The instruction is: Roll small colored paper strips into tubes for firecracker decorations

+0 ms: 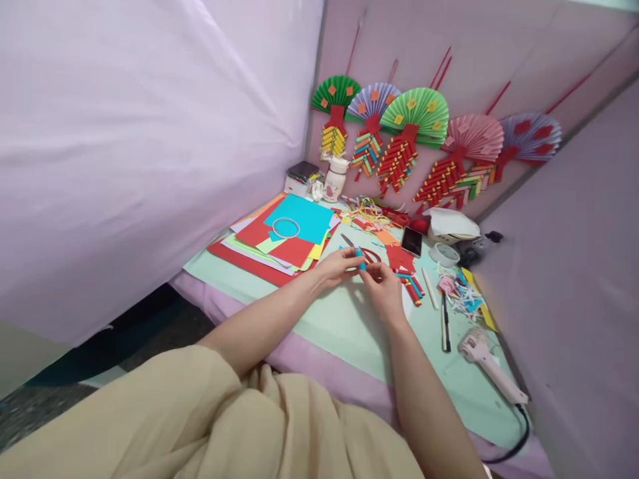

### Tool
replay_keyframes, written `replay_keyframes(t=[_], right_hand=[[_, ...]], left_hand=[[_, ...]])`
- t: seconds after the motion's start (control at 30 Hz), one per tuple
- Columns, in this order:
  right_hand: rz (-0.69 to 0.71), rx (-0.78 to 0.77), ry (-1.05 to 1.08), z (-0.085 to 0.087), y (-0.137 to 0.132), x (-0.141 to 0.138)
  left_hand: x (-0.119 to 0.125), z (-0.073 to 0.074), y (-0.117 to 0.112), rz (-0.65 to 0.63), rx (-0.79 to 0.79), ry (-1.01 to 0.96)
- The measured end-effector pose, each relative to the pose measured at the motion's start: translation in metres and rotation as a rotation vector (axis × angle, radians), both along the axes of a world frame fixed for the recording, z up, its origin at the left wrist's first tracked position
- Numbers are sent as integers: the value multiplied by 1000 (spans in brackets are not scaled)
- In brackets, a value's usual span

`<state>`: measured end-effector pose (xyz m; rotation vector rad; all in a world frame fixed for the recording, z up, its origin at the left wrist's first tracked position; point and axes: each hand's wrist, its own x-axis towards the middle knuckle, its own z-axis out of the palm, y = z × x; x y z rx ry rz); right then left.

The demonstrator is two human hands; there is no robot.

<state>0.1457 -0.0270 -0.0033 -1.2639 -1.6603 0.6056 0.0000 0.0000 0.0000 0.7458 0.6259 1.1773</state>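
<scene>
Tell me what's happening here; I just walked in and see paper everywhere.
A person sits at a craft table and holds a small blue paper roll between both hands: left hand, right hand. Scissors lie just behind the hands. A stack of coloured paper sits to the left, a few finished rolls and a glue gun to the right. Paper fans with strings of rolls hang on the back wall.

Both forearms reach forward, left hand [338,265] and right hand [384,291] apparently pinched together, fingertips meeting.
</scene>
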Motion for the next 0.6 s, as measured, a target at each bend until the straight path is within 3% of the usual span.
replay_keyframes(t=[0.23,0.43,0.6], right_hand=[[84,26,11,-3,5,2],[264,-21,151,2,1,2],[419,-120,170,6,0,9]], left_hand=[[0,-1,4,-3,1,-108],[-4,0,2,-192,18,-75],[-5,3,-2,-412,-96,-88]])
